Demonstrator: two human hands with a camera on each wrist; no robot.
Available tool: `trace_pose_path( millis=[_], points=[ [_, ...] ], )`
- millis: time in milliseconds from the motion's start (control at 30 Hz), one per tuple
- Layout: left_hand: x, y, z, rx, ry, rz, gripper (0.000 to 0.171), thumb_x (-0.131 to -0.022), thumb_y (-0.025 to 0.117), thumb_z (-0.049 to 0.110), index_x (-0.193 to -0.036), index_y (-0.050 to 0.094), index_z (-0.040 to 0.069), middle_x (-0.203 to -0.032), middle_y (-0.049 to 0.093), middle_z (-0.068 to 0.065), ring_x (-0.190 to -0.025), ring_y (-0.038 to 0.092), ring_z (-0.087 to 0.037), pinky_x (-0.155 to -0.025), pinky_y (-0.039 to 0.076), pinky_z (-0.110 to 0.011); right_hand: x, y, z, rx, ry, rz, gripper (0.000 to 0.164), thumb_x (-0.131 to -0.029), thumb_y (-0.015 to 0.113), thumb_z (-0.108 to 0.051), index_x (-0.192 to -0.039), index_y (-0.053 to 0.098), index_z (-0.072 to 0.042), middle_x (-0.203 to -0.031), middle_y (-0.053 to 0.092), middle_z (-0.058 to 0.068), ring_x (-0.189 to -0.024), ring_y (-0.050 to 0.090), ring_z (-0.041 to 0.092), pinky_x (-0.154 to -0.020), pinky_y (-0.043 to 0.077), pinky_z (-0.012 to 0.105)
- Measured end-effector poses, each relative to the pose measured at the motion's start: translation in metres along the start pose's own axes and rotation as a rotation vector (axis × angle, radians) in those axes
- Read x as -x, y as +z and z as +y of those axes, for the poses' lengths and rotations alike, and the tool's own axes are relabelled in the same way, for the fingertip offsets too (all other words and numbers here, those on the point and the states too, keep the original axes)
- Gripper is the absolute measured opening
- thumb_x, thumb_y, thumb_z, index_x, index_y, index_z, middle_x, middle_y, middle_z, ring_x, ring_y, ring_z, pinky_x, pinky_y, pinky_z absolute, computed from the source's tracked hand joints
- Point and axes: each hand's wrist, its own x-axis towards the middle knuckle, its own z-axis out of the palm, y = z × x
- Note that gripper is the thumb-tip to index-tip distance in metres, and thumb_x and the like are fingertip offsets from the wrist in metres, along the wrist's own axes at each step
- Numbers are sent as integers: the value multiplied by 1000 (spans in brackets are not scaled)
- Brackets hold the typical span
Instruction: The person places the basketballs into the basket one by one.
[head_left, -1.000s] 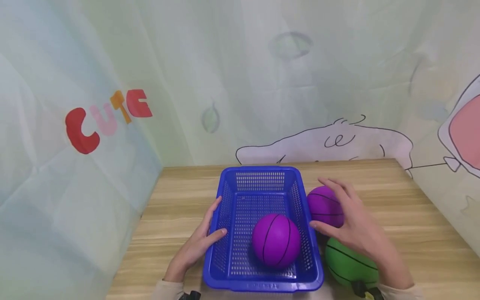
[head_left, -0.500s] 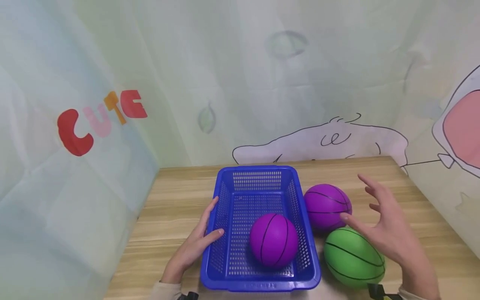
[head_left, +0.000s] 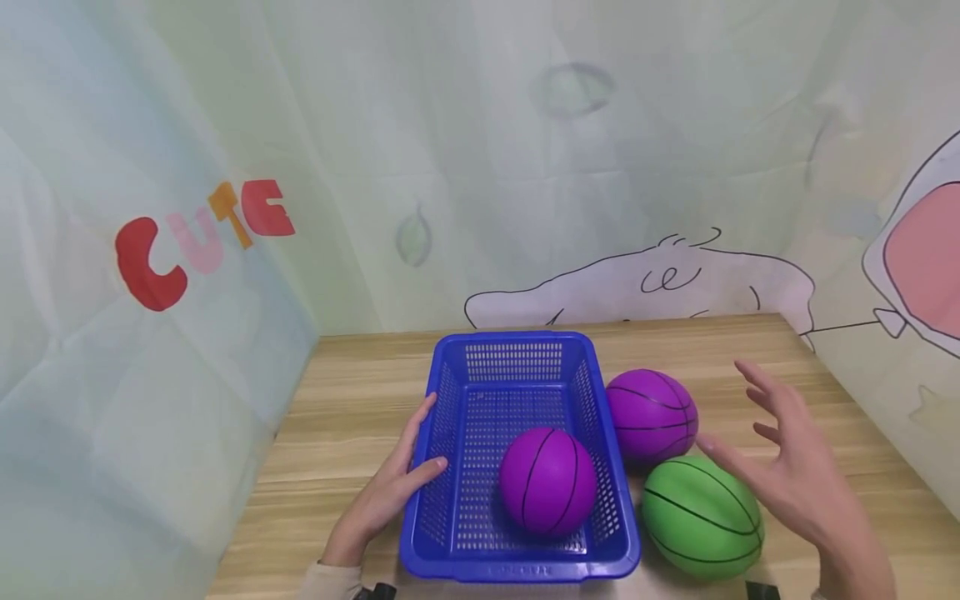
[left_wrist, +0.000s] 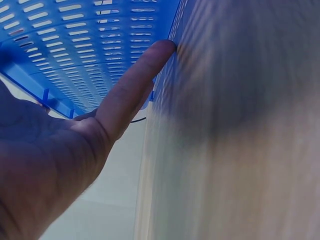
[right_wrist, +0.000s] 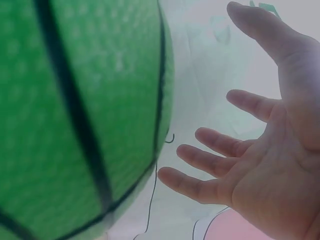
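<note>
Right hand [head_left: 798, 479]: fingers parted and loosely bent, thumb well away from them; the right wrist view shows backdrop through the gap, so I log that hand as holding nothing. Left hand [head_left: 392, 490]: fingers straight along the outer wall of the blue rectangular plastic basket [head_left: 517, 572], thumb spread from them and laid over the rim; from my station I cannot tell how hard it presses.

Next out: a purple round ball with black lines [head_left: 651, 417], just outside the basket's right wall and near the right thumb; in front of it a green pebbled ball with black lines [head_left: 703, 518], also close to that hand; contact with either I cannot confirm. In the basket, near right corner: a second purple ball [head_left: 547, 482], apart from both hands. All stand on the pale wood-grain desk [head_left: 337, 400]; a printed cloth backdrop [head_left: 360, 125] hangs behind.

Change over the last second: the right hand has drawn off rightward from the outer purple ball; left hand, basket and inner ball keep their places; my reading: right hand free, basket steadied, one ball in and two out.
</note>
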Motion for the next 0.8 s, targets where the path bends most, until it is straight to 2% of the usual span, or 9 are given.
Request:
trace_pose_path(
  millis=[233, 467, 667, 700, 733, 800],
  points=[
    [-2, -1, -4, -18, -6, 2, 83, -115, 56, 22, -178, 8, 45, -187, 6, -12, -164, 31, -50, -128, 32, -73, 11, 0, 7, -1, 19, -10, 108, -91, 94, -17, -176, 31, -35, -170, 40, 22, -146, 47, 56, -95, 35, -4],
    [-1, -1, -3, -12, -9, -6, 83, -115, 55, 23, -178, 6, 44, -187, 5, -11, -164, 30, -50, -128, 30, -73, 32, 7, 23, 18, 61, -66, 107, -92, 94, -19, -178, 29, -26, -169, 41, 25, -143, 48, 55, -95, 36, -5],
    [-1, -2, -3, -16, -10, -4, 83, -115, 55, 22, -178, 6, 44, -187, 4, -12, -165, 28, -50, -128, 30, -74, 45, 14, 31, 31, 72, -94, 107, -93, 94, -24, -177, 29, -31, -169, 44, 23, -141, 51, 53, -95, 39, -3],
    [-1, -2, -3, -16, -10, -4, 83, -115, 55, 22, -178, 6, 44, -187, 4, -11, -165, 28, -50, -128, 30, -74, 46, 16, 31, 35, 76, -101, 107, -93, 94, -24, -177, 29, -32, -169, 44, 23, -141, 51, 52, -95, 42, 0],
    [-1, -2, -2, -17, -11, -3, 83, -115, 55, 23, -178, 6, 44, -188, 4, -11, -165, 27, -50, -128, 29, -74, 48, 17, 32, 38, 80, -111, 106, -93, 94, -25, -178, 29, -32, -169, 43, 23, -141, 51, 52, -98, 51, 7],
    [-1, -2, -2, -17, -14, -4, 82, -115, 55, 23, -178, 6, 44, -188, 4, -11, -166, 26, -50, -128, 29, -75, 51, 20, 33, 40, 86, -128, 106, -94, 93, -25, -178, 28, -30, -170, 42, 23, -141, 51, 53, -103, 62, 32]
  ],
)
